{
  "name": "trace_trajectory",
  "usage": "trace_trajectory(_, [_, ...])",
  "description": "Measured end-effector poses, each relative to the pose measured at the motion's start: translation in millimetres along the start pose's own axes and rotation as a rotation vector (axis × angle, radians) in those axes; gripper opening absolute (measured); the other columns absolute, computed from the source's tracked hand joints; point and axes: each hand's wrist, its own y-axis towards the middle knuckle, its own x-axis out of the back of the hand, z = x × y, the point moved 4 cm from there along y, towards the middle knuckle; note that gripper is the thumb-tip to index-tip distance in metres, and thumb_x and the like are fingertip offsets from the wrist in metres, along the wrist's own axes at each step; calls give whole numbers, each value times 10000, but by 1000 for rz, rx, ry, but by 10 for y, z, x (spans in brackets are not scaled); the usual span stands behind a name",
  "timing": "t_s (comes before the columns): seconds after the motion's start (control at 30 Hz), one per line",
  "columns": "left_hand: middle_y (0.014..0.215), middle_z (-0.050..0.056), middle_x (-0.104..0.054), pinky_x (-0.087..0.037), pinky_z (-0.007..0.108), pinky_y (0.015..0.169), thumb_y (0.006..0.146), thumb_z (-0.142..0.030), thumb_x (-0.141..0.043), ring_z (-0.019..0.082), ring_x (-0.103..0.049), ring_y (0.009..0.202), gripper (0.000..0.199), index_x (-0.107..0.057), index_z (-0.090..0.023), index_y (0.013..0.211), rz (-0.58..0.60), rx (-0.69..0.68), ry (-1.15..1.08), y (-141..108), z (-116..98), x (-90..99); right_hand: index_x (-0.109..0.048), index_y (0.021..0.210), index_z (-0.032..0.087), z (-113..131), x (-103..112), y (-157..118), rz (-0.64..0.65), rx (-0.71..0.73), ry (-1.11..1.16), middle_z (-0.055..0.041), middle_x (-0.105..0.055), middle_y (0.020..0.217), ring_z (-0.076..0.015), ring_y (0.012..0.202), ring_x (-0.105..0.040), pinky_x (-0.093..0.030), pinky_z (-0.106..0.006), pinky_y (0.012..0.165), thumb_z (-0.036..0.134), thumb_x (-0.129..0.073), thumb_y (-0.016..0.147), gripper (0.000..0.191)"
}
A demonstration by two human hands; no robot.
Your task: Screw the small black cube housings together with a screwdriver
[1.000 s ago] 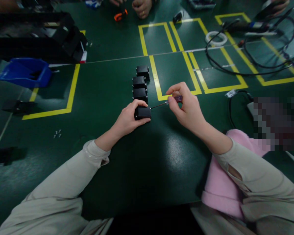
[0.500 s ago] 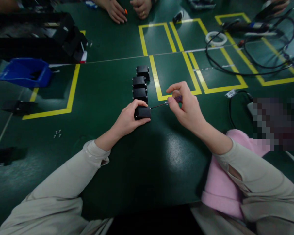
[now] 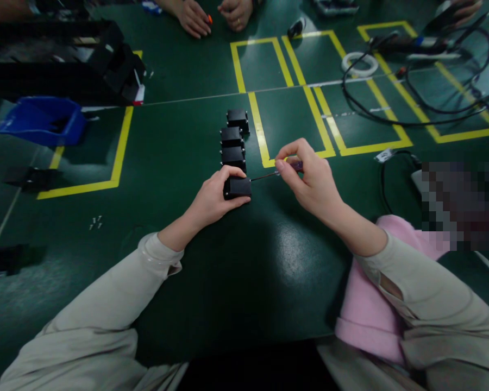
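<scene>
My left hand [image 3: 214,196] grips a small black box [image 3: 239,187] against the green table, thumb on the near side and fingers on the far side. In my right hand [image 3: 307,176] is a screwdriver [image 3: 264,176], its handle between thumb and fingers. The thin shaft points left, and its tip meets the upper right edge of the box, at what looks like a screw. Just beyond stand three similar black boxes [image 3: 232,156] in a row leading away from me, with small shiny screws at their sides.
Several loose screws [image 3: 95,222] lie at the left. Farther back are a blue bin [image 3: 44,120] and a black rack [image 3: 106,60]. A pink cloth [image 3: 367,309] sits under my right forearm. Cables [image 3: 391,119] and a tape roll [image 3: 359,64] lie right. Another person's hands [image 3: 193,19] rest across the table.
The fingers of my right hand have shifted slightly around the screwdriver handle. My left hand and the black box stay in place.
</scene>
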Motion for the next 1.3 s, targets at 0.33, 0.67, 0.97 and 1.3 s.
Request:
trace_trajectory(0.33, [1201, 47, -646, -481, 381, 984, 822, -363, -748, 243, -629, 1096, 426, -553, -217, 1172, 5, 19, 4, 3, 6, -6, -545, 1047, 212, -26, -7, -9, -40, 39, -20, 17, -545, 797, -114, 682, -543, -453, -275, 633, 275, -568, 920, 144])
trace_trajectory(0.67, [1194, 47, -646, -479, 375, 966, 826, -362, -746, 244, -629, 1090, 423, -553, -220, 1174, 1, 2, 9, -3, 12, -11, -534, 1077, 202, 5, -1, -13, -27, 38, -13, 26, -538, 788, -109, 668, -539, -452, -283, 651, 213, -543, 897, 181])
trace_trajectory(0.97, [1196, 45, -647, -478, 363, 950, 825, -356, -757, 241, -629, 1087, 430, -552, -220, 1177, 3, 2, 4, -2, 13, -2, -535, 1056, 218, 11, -3, -9, -21, 40, -10, 35, -525, 761, -107, 652, -543, -446, -276, 642, 201, -533, 907, 150])
trace_trajectory(1.3, [1180, 36, -652, -467, 337, 930, 822, -325, -766, 225, -630, 1070, 423, -557, -206, 1170, -19, -32, 2, 2, 6, -17, -530, 1047, 206, 3, -3, -10, -31, 59, -7, 48, -497, 729, -92, 620, -516, -415, -256, 610, 211, -508, 927, 123])
